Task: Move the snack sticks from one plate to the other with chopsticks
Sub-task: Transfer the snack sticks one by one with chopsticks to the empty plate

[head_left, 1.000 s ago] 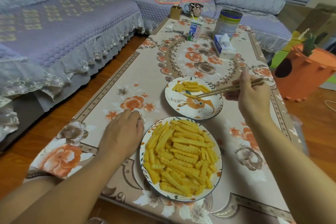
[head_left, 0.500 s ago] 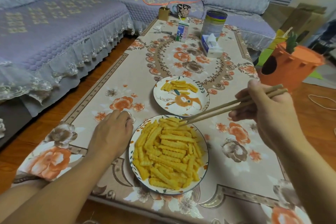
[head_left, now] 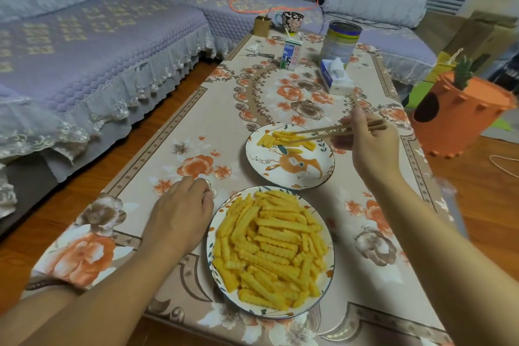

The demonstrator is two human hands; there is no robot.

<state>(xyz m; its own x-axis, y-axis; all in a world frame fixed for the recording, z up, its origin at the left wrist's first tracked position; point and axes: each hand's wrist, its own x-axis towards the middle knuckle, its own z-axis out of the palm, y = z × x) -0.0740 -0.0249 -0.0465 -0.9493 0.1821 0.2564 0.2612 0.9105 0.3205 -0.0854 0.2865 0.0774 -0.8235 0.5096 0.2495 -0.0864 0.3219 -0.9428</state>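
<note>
From the head camera I see two plates on the flowered table [head_left: 179, 126]. The near plate [head_left: 214, 222], close to the table's near edge, is heaped with yellow ridged snack sticks [head_left: 271, 244] that cover almost all of it. The far plate [head_left: 309, 174], just beyond and touching or nearly touching the near one's rim, carries a small cluster of sticks [head_left: 283, 138] on its far side, with its painted orange animal showing bare in the middle.

My right hand [head_left: 370, 146] has its fingers curled round the chopsticks [head_left: 331, 132], gripping them near their back ends at the table's right edge. The tips reach left over the far plate and sit narrowly parted among the small cluster; I cannot tell whether a stick is pinched between them. My left hand [head_left: 182, 213] rests knuckles-up on the table, just left of the near plate, fingers loosely curled with nothing in them that I can see.

Toward the far edge stand a milk carton [head_left: 290, 57], a tall can [head_left: 341, 41], a tissue box [head_left: 337, 78], a small brown box [head_left: 262, 26] and a patterned mug [head_left: 292, 21]. The carton's print is too small to read. Both forearms are cut off at the bottom of the view.
</note>
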